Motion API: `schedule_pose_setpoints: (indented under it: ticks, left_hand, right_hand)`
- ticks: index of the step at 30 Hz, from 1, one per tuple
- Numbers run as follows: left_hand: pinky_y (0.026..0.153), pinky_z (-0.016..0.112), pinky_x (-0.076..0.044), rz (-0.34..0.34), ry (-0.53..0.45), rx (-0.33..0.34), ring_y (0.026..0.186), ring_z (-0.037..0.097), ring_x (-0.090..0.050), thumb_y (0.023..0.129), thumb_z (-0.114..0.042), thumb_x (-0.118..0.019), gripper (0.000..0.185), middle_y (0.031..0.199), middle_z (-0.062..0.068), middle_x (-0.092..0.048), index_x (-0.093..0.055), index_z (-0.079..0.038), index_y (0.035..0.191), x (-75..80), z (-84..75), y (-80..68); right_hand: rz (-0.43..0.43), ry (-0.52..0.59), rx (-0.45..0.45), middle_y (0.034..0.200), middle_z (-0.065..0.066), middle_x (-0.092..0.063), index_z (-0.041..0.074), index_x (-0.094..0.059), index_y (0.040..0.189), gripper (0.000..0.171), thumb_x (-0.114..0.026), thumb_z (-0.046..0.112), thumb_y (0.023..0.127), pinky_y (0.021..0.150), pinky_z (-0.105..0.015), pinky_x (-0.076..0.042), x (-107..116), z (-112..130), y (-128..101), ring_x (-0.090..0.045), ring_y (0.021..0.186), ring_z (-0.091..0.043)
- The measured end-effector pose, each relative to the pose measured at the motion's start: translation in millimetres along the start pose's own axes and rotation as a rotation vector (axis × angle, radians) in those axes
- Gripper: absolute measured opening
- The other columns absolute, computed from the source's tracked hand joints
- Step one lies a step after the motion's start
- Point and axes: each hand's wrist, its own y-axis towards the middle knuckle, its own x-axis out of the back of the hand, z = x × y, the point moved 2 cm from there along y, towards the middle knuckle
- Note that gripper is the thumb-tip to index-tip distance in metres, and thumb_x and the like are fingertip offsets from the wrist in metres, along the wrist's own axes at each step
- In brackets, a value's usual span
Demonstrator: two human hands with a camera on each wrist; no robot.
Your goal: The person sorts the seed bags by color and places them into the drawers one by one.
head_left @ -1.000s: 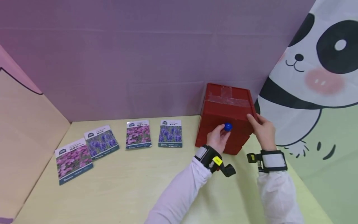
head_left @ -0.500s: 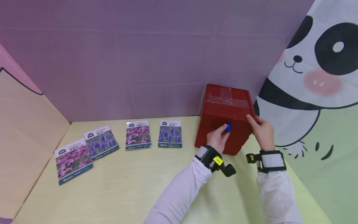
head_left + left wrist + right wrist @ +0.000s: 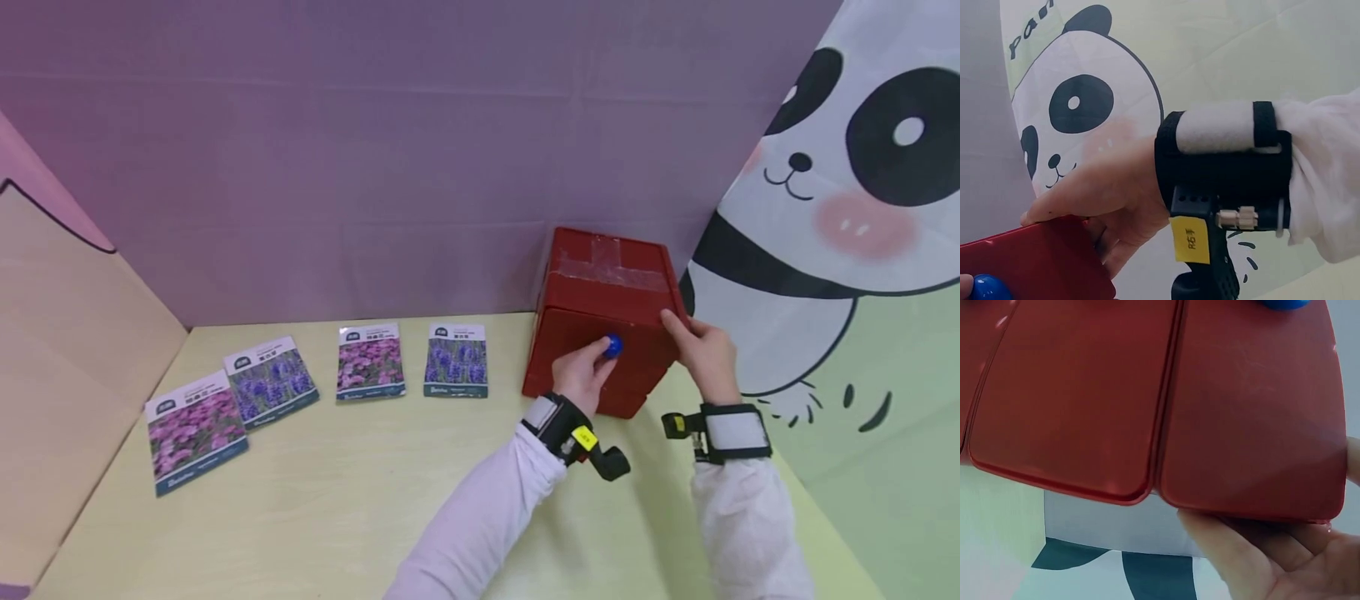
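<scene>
A small red drawer cabinet [image 3: 615, 292] stands at the right of the table, with clear tape crossing its top. On the front of its top drawer is a round blue knob [image 3: 614, 346]. My left hand [image 3: 579, 375] pinches this knob between thumb and fingers. My right hand [image 3: 705, 358] grips the cabinet's upper right edge, thumb on the front corner and fingers round the side. Stacked red drawer fronts [image 3: 1254, 419] fill the right wrist view, where the right hand [image 3: 1254, 556] holds the side. The top drawer looks closed.
Several flower-picture packets lie left of the cabinet: a purple one [image 3: 456, 361], a pink one [image 3: 370, 362], and an overlapping purple packet [image 3: 272, 382] and pink packet [image 3: 197, 432] farther left. A purple backdrop [image 3: 337, 167] and a panda-printed sheet [image 3: 847, 242] stand behind and to the right.
Both hands keep their places on the knob and the cabinet's edge. The left wrist has turned very slightly; the drawer shows no clear movement.
</scene>
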Motion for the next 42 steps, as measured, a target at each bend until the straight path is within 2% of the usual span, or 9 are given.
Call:
schedule_pose_setpoints:
  ticks: [3, 5, 11, 14, 19, 24, 30, 33, 42]
  left_hand:
    - [0.084, 0.034, -0.051, 0.019, 0.019, -0.004, 0.091, 0.023, -0.062, 0.078, 0.003, -0.067, 0.019, 0.096, 0.014, -0.062, -0.066, 0.009, 0.095, 2.5, -0.3, -1.5]
    - [0.085, 0.035, -0.051, 0.028, 0.028, -0.005, 0.092, 0.023, -0.062, 0.078, 0.002, -0.067, 0.019, 0.097, 0.014, -0.062, -0.066, 0.009, 0.095, 4.5, -0.7, -2.6]
    - [0.085, 0.036, -0.050, 0.048, 0.059, -0.001, 0.093, 0.024, -0.061, 0.078, 0.000, -0.068, 0.019, 0.099, 0.014, -0.062, -0.067, 0.009, 0.095, 9.6, -0.9, -7.4]
    - [0.085, 0.035, -0.050, 0.053, 0.076, -0.002, 0.093, 0.024, -0.061, 0.078, 0.000, -0.069, 0.020, 0.100, 0.014, -0.062, -0.067, 0.008, 0.096, 11.0, -0.4, -9.6]
    - [0.085, 0.034, -0.050, 0.063, 0.089, -0.003, 0.093, 0.024, -0.061, 0.078, 0.000, -0.068, 0.020, 0.100, 0.014, -0.062, -0.066, 0.008, 0.097, 13.5, 0.1, -12.1]
    - [0.084, 0.034, -0.051, 0.076, 0.086, 0.004, 0.092, 0.023, -0.061, 0.078, 0.001, -0.068, 0.019, 0.100, 0.014, -0.061, -0.066, 0.008, 0.096, 16.3, -0.6, -14.8]
    - [0.084, 0.033, -0.051, 0.088, 0.096, 0.006, 0.090, 0.022, -0.062, 0.079, 0.000, -0.067, 0.017, 0.100, 0.014, -0.062, -0.067, 0.008, 0.094, 19.3, -0.5, -19.2]
    - [0.084, 0.033, -0.051, 0.103, 0.105, 0.009, 0.090, 0.022, -0.062, 0.080, 0.000, -0.067, 0.017, 0.100, 0.014, -0.061, -0.066, 0.008, 0.095, 20.5, -0.4, -21.7]
    - [0.085, 0.033, -0.050, 0.148, 0.111, 0.005, 0.091, 0.022, -0.061, 0.081, 0.000, -0.065, 0.020, 0.101, 0.015, -0.061, -0.064, 0.011, 0.099, 25.3, -2.0, -25.2]
  right_hand:
    - [0.035, -0.018, -0.016, 0.113, -0.030, -0.055, -0.006, -0.046, 0.129, 0.073, -0.045, 0.055, 0.087, 0.057, -0.007, -0.044, 2.0, 0.5, 0.9, -0.050, 0.063, 0.009]
    - [0.054, -0.029, -0.025, 0.108, -0.027, -0.058, -0.006, -0.045, 0.129, 0.074, -0.044, 0.055, 0.087, 0.057, -0.008, -0.044, 3.7, 1.4, 1.5, -0.049, 0.062, 0.009]
    - [0.213, 0.037, -0.034, 0.081, 0.010, -0.058, -0.013, -0.046, 0.123, 0.074, -0.044, 0.052, 0.089, 0.062, -0.010, -0.048, 10.1, 0.0, 6.1, -0.052, 0.071, 0.006]
    - [0.301, 0.091, -0.063, 0.074, 0.018, -0.057, -0.013, -0.045, 0.121, 0.072, -0.045, 0.051, 0.089, 0.066, -0.012, -0.049, 13.7, -1.8, 9.9, -0.054, 0.072, 0.003]
    - [0.427, 0.140, -0.099, 0.077, 0.015, -0.058, -0.015, -0.039, 0.123, 0.072, -0.045, 0.049, 0.090, 0.070, -0.015, -0.050, 17.5, -4.8, 18.3, -0.056, 0.075, -0.001]
    - [0.494, 0.174, -0.098, 0.077, 0.010, -0.056, -0.012, -0.042, 0.118, 0.064, -0.044, 0.046, 0.092, 0.070, -0.017, -0.049, 22.0, -8.4, 22.6, -0.053, 0.074, -0.005]
    - [0.526, 0.282, -0.083, 0.071, 0.005, -0.053, 0.010, -0.059, 0.089, 0.033, -0.046, 0.039, 0.093, 0.068, -0.018, -0.049, 25.6, -9.9, 21.2, -0.052, 0.070, -0.007]
    - [0.541, 0.309, -0.066, 0.074, 0.005, -0.057, 0.016, -0.062, 0.085, 0.028, -0.046, 0.037, 0.093, 0.070, -0.017, -0.050, 27.4, -10.2, 19.0, -0.055, 0.072, -0.007]
    - [0.614, 0.465, 0.000, 0.068, 0.001, -0.053, 0.012, -0.066, 0.086, 0.027, -0.044, 0.025, 0.096, 0.068, -0.018, -0.050, 25.7, -14.8, 16.0, -0.054, 0.070, -0.008]
